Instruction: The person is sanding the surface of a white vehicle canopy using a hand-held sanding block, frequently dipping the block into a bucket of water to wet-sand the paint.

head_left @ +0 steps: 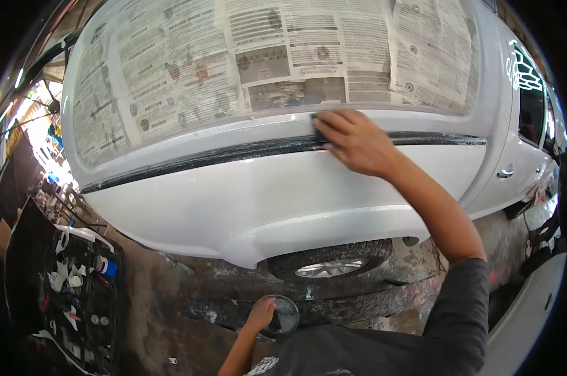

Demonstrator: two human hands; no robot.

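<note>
Dark pad [319, 128] rests against the white body of a car [333, 178], on the ledge between the newspaper [170, 69] above and the black strip [221, 155] running along the side. The right hand [354, 141] grasps it, fingers curled over its near side with the arm stretched out from a dark sleeve [459, 307]. Low in the view, the left hand [261, 314] is clenched on the rim of a round bowl [288, 318], whose contents are hard to make out. Just beyond the bowl stands a wheel [333, 268] beneath the white arch. At lower left, a blue can [106, 267] sits among small items on a dark surface [98, 351].
</note>
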